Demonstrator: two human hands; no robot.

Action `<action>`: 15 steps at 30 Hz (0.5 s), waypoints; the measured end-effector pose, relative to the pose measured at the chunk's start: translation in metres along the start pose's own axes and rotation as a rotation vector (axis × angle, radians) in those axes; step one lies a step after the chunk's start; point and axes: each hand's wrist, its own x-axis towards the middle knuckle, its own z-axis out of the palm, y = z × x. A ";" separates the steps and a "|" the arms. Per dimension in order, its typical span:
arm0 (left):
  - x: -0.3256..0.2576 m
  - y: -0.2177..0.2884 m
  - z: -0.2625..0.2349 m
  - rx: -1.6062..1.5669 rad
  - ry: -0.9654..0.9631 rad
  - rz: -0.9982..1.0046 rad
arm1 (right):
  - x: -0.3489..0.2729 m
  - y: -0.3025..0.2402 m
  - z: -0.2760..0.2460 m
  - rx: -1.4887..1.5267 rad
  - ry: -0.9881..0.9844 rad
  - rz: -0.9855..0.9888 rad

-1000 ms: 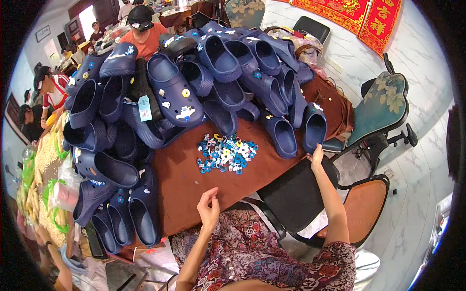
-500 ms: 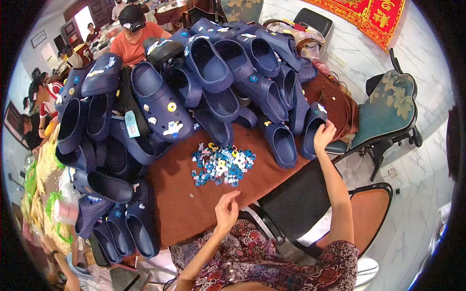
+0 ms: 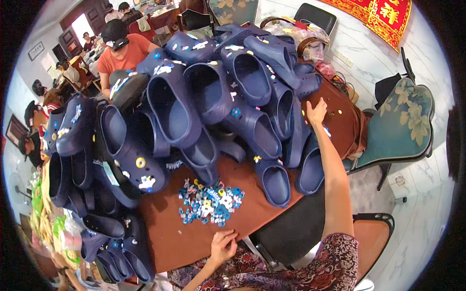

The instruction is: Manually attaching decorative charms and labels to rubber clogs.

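Note:
A brown table (image 3: 194, 235) carries a big heap of dark blue clog shoes (image 3: 213, 97), some with small coloured charms pushed into them. A pile of loose colourful charms (image 3: 209, 202) lies near the front edge. My left hand (image 3: 223, 244) rests at the table's front edge just below that pile, fingers curled, and I cannot tell if it holds a charm. My right hand (image 3: 316, 111) reaches far out with fingers spread, touching the table beside the rightmost clogs (image 3: 310, 165) at the heap's right side.
A person in an orange shirt (image 3: 127, 48) sits across the table behind the heap; other people work further back left. A teal padded chair (image 3: 403, 126) stands to the right, an orange-seated chair (image 3: 371, 237) near my right side. Bags (image 3: 301, 36) lie at the far table end.
My view has dropped closer to the table. My right hand has stretched further forward along the right side of the heap. My left hand stays by the front edge below the charms.

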 end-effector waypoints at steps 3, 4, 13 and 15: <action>0.003 0.002 -0.001 0.053 -0.068 0.014 | 0.033 0.018 0.023 0.010 -0.030 0.084; 0.004 0.002 0.000 0.056 -0.064 0.018 | 0.044 0.025 0.029 0.036 -0.027 0.095; 0.019 0.016 -0.002 0.111 -0.133 -0.086 | 0.096 0.042 0.077 0.248 -0.082 0.074; 0.017 0.013 -0.002 0.129 -0.134 -0.092 | 0.098 0.039 0.076 0.167 -0.150 0.171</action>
